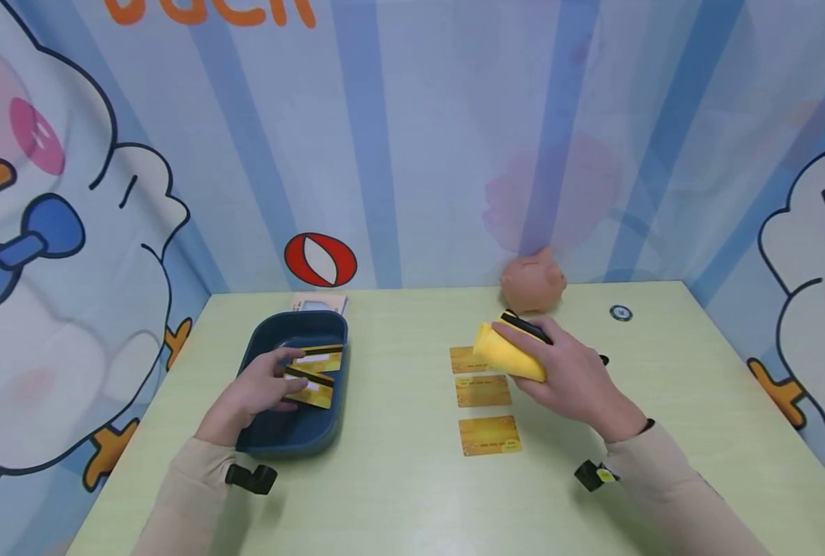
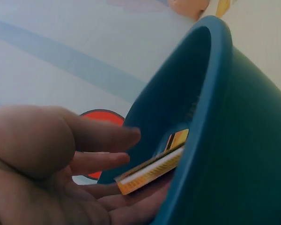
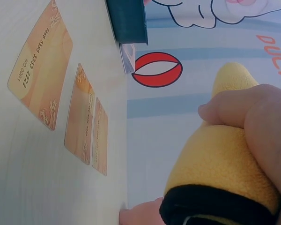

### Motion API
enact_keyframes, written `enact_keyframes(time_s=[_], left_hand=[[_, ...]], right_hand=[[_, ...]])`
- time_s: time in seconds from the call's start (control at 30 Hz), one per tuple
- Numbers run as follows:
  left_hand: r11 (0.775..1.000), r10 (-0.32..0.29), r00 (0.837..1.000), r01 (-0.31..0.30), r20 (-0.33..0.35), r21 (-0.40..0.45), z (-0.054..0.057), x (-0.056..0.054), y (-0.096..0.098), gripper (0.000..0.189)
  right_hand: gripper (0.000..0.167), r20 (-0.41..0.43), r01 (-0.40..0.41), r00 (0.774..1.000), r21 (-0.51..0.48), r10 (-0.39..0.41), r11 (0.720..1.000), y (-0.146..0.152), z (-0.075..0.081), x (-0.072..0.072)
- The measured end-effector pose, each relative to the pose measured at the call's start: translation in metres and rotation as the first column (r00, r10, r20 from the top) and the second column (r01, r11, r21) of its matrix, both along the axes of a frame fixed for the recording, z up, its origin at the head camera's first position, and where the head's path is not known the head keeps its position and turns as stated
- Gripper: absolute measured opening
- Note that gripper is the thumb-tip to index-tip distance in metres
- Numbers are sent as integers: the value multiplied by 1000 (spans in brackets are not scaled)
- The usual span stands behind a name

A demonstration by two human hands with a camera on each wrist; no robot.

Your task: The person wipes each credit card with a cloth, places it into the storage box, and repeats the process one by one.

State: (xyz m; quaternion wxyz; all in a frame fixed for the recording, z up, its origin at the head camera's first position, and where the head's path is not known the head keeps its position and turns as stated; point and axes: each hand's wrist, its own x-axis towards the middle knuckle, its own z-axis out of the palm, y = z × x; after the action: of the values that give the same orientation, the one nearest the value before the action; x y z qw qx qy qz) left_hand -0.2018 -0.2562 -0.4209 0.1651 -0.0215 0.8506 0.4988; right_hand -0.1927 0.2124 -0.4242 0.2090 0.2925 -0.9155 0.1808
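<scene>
I am holding my left hand (image 1: 258, 386) inside the blue bin (image 1: 308, 448), its fingers relaxed and loosely spread. A striped gold card (image 1: 320, 396) is resting against the lower fingers, and in the left wrist view the thumb is standing apart from it; I cannot tell how firmly the card is being held. A second gold card (image 1: 325, 358) is lying just beyond it in the bin.

My right hand (image 1: 572, 378) is gripping a bundled yellow cloth (image 1: 510, 354) with black trim, the thumb pressing into it. I am holding it above the table (image 1: 398, 479), where three gold cards (image 1: 490, 437) are lying in a row, apart from one another. From the head view the cloth is covering part of the farthest card (image 1: 463, 360).

A pink piggy bank (image 1: 534, 282) is standing behind my right hand; a round token (image 1: 621, 313) is lying farther right. A pale packet (image 1: 315, 302) is showing behind the bin, partly hidden by its rim. The bin's wall is blocking some fingertips in the left wrist view.
</scene>
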Motion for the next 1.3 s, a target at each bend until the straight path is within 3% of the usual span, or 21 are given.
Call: enact_keyframes(time_s=[0.13, 0.47, 1.3], left_hand=[[999, 4, 999, -3, 32, -53, 1, -1, 3, 70], [980, 33, 999, -27, 27, -195, 9, -1, 6, 75], [967, 71, 996, -55, 53, -248, 8, -1, 3, 70]], right_hand=[[72, 6, 5, 1000, -7, -5, 1000, 1, 0, 0], [72, -6, -3, 1000, 0, 3, 1000, 1, 1, -2], [72, 20, 3, 1000, -6, -3, 1000, 1, -1, 1]])
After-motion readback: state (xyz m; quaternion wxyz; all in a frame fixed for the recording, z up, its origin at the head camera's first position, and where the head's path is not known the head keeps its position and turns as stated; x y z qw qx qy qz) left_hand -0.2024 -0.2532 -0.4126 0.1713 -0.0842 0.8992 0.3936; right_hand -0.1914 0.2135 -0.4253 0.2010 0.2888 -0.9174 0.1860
